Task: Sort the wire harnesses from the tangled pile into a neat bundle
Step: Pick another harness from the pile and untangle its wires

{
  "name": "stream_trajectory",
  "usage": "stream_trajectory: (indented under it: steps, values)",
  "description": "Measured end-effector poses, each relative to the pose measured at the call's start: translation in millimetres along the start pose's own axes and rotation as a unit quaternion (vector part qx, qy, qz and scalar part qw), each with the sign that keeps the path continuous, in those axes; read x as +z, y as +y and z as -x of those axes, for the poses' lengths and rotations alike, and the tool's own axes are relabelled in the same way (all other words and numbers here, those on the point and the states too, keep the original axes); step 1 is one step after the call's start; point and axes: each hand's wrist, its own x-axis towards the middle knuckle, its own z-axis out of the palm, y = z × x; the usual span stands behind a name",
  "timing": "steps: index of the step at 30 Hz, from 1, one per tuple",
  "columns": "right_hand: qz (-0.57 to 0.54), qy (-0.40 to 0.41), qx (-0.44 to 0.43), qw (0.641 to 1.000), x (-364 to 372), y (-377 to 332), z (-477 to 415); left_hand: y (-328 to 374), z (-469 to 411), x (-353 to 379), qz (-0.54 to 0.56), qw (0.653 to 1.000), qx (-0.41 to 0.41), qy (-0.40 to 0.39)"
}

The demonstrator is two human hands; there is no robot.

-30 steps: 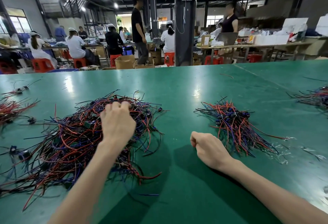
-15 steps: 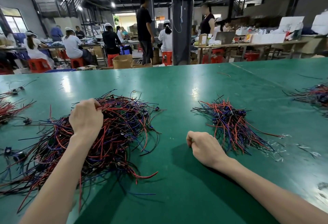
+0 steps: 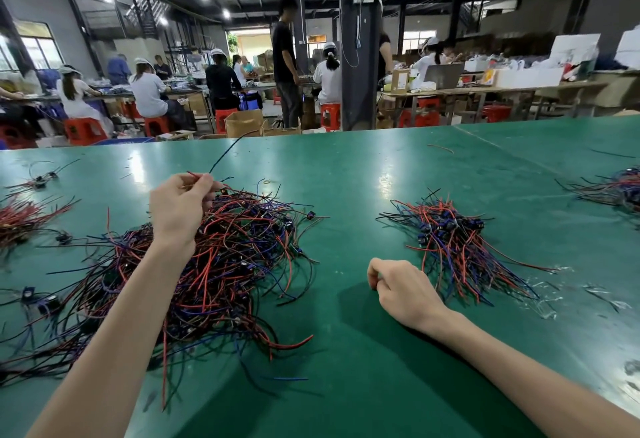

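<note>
A big tangled pile of red, blue and black wire harnesses (image 3: pixel 221 264) spreads over the left half of the green table (image 3: pixel 363 177). My left hand (image 3: pixel 180 209) is raised above the pile's far side and pinches a harness (image 3: pixel 225 153) whose dark wire sticks up and away. A smaller, neater bundle of harnesses (image 3: pixel 457 247) lies to the right. My right hand (image 3: pixel 401 288) rests on the table just left of that bundle, fingers curled, holding nothing.
More wire heaps lie at the left edge (image 3: pixel 20 219) and far right edge (image 3: pixel 613 188). Stray harnesses with connectors (image 3: pixel 38 299) sit near the left. Clear plastic scraps (image 3: pixel 554 299) lie right of the bundle. People work at benches beyond the table.
My left hand has lifted off the pile and moved back right, now pulling one harness up with it. My right hand has stayed in place.
</note>
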Motion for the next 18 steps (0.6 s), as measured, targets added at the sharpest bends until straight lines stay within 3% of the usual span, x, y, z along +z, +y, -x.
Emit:
stream_trajectory:
  steps: [9,18]
  values:
    - [-0.001,0.003,0.0,1.0,-1,0,0,1,27,24,0.147,0.985,-0.027,-0.083]
    - [-0.001,-0.008,0.003,1.0,-2,-1,-1,-29,43,38,0.007,0.976,-0.037,-0.214]
